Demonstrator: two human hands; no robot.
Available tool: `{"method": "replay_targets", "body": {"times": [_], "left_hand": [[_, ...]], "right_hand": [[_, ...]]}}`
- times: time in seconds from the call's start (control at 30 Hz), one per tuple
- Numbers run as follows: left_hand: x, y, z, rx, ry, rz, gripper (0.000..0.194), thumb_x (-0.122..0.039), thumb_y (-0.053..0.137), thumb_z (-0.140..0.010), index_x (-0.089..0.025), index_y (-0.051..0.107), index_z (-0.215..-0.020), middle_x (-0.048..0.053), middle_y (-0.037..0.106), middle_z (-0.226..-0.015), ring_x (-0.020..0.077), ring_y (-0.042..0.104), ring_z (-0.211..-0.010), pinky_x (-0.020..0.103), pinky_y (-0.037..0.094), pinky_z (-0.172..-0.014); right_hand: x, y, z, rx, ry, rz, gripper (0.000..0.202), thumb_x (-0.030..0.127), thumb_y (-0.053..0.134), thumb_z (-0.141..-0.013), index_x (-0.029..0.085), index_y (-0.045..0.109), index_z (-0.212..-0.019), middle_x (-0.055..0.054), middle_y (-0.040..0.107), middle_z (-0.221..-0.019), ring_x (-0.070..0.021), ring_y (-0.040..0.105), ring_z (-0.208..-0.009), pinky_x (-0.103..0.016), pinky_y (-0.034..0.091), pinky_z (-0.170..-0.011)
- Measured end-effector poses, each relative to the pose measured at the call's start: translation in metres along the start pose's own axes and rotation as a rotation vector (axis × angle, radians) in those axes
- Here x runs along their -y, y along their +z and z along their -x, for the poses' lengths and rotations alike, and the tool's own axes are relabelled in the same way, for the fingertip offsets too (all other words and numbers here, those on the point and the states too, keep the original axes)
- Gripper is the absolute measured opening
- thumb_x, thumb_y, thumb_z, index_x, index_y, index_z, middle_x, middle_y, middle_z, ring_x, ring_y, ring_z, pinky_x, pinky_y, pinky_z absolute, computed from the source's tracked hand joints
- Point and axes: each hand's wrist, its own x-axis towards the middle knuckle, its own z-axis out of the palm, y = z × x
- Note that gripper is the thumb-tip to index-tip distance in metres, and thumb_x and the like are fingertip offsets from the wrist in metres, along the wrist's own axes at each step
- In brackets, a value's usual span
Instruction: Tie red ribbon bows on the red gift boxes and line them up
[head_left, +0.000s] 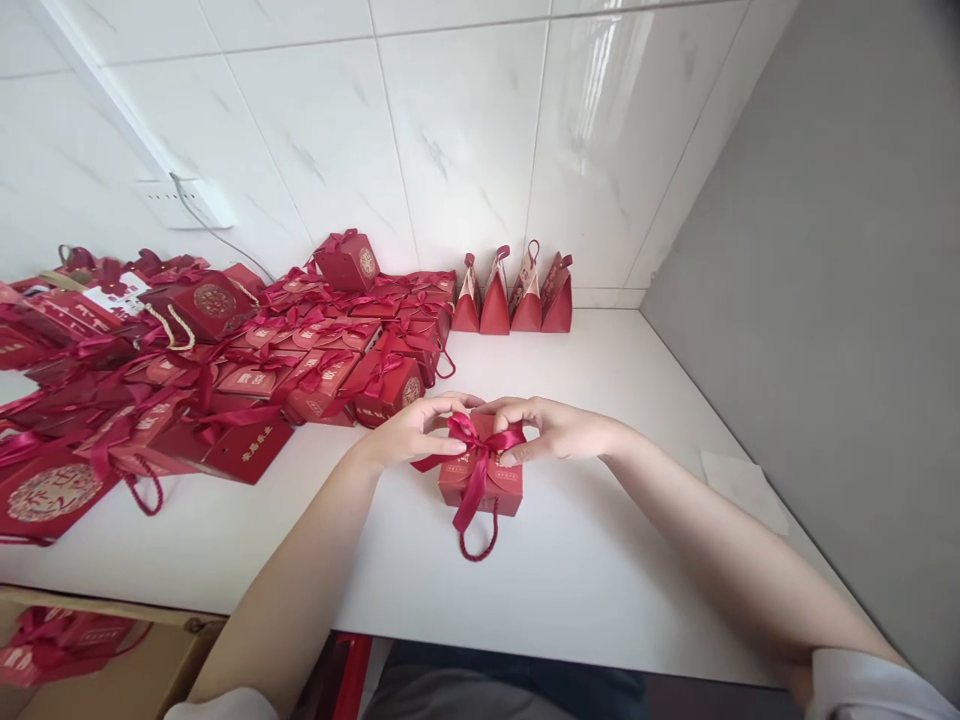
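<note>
A small red gift box with gold print sits on the white table in front of me. Across its top a dark red satin ribbon is tied in a bow, one tail hanging over the front side. A twisted cord handle loops from the box onto the table. My left hand is closed on the bow's left loop, thumb in front and fingers behind. On the other side, my right hand pinches the right loop between thumb and fingers. The back of the box is partly hidden by my fingers.
Many similar red boxes with ribbons are piled on the left. Several pointed red boxes stand by the tiled wall. A white paper sheet lies at right, beside a grey partition. A cardboard carton stands below the table's left edge.
</note>
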Motion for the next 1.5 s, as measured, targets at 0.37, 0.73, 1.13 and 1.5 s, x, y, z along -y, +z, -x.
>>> {"method": "replay_targets", "body": {"times": [0.37, 0.73, 1.13, 1.5], "left_hand": [[0.011, 0.0, -0.003, -0.002, 0.019, 0.144, 0.043, -0.05, 0.055, -0.087, -0.016, 0.069, -0.066, 0.014, 0.063, -0.118, 0.0317, 0.043, -0.133, 0.045, 0.034, -0.111], [0.006, 0.011, -0.005, -0.156, -0.088, 0.109, 0.044, -0.042, 0.067, -0.079, -0.014, 0.054, -0.048, 0.008, 0.056, -0.133, 0.0275, 0.059, -0.112, 0.04, 0.044, -0.098], [0.007, 0.015, -0.006, -0.298, -0.071, 0.226, 0.039, -0.041, 0.061, -0.079, -0.017, 0.055, -0.049, 0.008, 0.064, -0.125, 0.0289, 0.054, -0.12, 0.043, 0.04, -0.105], [0.011, 0.017, -0.007, -0.229, -0.062, 0.28, 0.039, -0.036, 0.059, -0.085, -0.015, 0.064, -0.053, 0.008, 0.065, -0.122, 0.0269, 0.059, -0.112, 0.042, 0.042, -0.103]], "right_hand": [[-0.01, -0.02, 0.012, 0.094, 0.114, -0.168, 0.031, 0.044, 0.056, -0.092, 0.017, 0.067, -0.082, -0.006, 0.063, -0.117, -0.0194, 0.059, -0.105, -0.034, 0.048, -0.093], [-0.031, 0.011, -0.003, -0.417, 0.066, -0.004, 0.038, 0.048, 0.046, -0.097, 0.019, 0.063, -0.079, -0.008, 0.061, -0.119, -0.023, 0.056, -0.116, -0.041, 0.043, -0.101], [0.001, 0.123, -0.004, -0.277, -0.6, 1.172, 0.02, 0.013, 0.048, -0.094, 0.016, 0.066, -0.102, -0.01, 0.061, -0.13, -0.025, 0.054, -0.121, -0.049, 0.039, -0.113], [-0.004, 0.126, 0.006, -0.407, -0.407, 1.058, 0.03, 0.012, 0.048, -0.094, 0.008, 0.06, -0.122, -0.016, 0.059, -0.134, -0.0296, 0.047, -0.132, -0.057, 0.033, -0.114]]}}
